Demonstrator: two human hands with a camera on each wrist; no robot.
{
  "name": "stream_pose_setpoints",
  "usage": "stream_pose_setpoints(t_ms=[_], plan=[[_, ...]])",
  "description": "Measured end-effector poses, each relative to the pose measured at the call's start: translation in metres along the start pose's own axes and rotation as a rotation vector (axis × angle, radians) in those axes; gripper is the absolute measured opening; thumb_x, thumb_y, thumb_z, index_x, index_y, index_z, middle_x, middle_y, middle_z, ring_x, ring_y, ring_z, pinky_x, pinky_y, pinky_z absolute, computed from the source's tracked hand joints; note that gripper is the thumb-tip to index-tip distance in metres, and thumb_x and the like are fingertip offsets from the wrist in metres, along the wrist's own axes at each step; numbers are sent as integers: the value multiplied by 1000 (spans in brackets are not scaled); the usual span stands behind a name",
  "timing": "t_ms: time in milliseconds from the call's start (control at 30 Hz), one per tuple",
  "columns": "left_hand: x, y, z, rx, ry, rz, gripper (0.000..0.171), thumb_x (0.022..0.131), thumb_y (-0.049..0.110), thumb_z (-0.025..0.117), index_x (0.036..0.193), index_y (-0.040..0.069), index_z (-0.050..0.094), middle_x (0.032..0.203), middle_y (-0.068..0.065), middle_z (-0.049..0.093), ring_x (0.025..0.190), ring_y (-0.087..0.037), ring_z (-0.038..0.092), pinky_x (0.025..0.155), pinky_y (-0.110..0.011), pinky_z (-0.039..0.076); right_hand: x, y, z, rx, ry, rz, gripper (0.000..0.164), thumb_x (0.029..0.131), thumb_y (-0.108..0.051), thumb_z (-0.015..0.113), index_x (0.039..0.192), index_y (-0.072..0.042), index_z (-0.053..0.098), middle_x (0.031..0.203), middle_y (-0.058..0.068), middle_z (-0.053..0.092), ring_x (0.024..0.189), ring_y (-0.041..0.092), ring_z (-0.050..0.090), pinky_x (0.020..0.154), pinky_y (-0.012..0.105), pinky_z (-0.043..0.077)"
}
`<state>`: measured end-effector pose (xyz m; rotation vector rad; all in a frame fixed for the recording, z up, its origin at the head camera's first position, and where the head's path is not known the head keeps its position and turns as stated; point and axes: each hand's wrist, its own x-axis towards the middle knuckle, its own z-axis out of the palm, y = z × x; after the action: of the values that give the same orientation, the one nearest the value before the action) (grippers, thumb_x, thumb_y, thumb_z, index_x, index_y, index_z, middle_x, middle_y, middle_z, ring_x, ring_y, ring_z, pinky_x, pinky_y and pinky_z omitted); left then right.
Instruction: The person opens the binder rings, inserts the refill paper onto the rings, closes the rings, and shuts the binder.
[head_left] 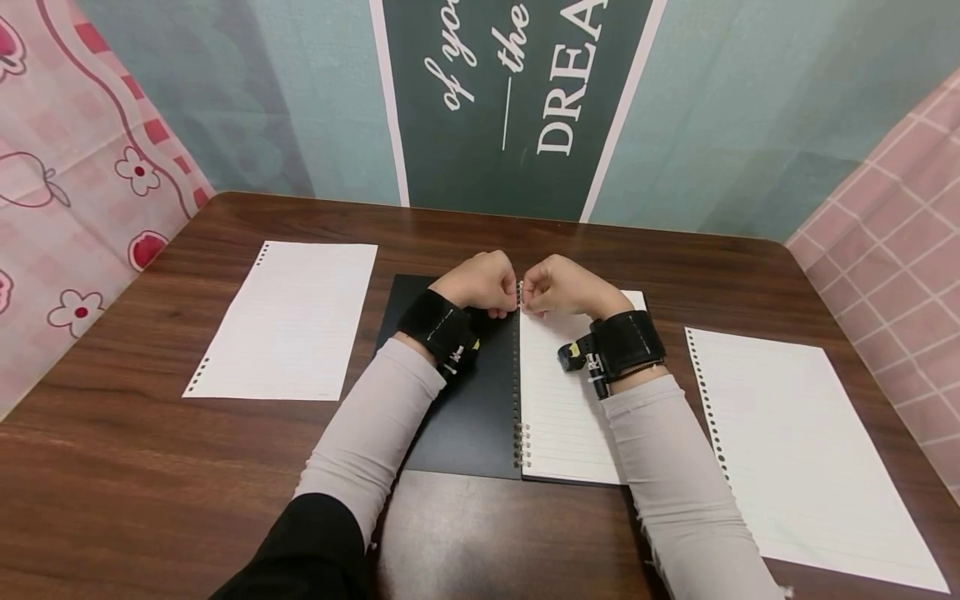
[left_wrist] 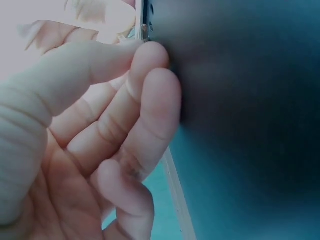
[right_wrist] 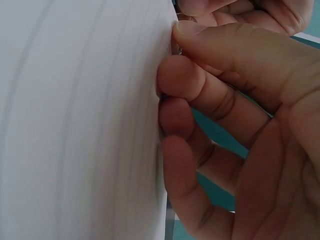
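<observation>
A loose-leaf ring binder [head_left: 468, 433] lies open, its black cover on the left and a stack of lined paper [head_left: 570, 417] on the right. At the far end of its spine, my left hand [head_left: 483, 282] pinches the binder rings [head_left: 523, 446] from the cover side, fingers curled. Opposite it, my right hand [head_left: 566, 287] pinches the rings from the paper side, knuckles facing the left hand. In the right wrist view, the right thumb and fingertips sit along the edge of the paper [right_wrist: 100, 120]. Most of the ring section they grip is hidden by the fingers.
A loose punched sheet [head_left: 285, 321] lies left of the binder. Another lined sheet [head_left: 802, 442] lies at the right, partly beneath the right forearm. The brown wooden table [head_left: 150, 483] backs onto a printed cloth [head_left: 330, 125]. Both wrists wear black straps with small cameras.
</observation>
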<state>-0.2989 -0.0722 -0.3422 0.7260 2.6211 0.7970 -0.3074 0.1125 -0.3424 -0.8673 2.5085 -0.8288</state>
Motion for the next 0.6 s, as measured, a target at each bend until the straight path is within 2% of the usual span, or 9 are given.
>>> stream_pose_setpoints(t_ms=[333, 600], plan=[[1, -2, -1, -43, 9, -6, 20, 86, 3, 63, 71, 5, 75, 61, -2, 67, 56, -15, 64, 53, -23, 46, 0, 0, -2, -3, -18, -23, 13, 85, 8, 63, 77, -2, 66, 63, 6, 61, 59, 11, 50, 58, 24, 40], [0, -2, 0, -53, -4, -46, 18, 89, 8, 67, 74, 6, 77, 63, -1, 68, 56, -13, 64, 56, -23, 47, 0, 0, -2, 23, -25, 28, 11, 87, 4, 67, 78, -2, 66, 62, 4, 62, 60, 12, 52, 59, 24, 42]])
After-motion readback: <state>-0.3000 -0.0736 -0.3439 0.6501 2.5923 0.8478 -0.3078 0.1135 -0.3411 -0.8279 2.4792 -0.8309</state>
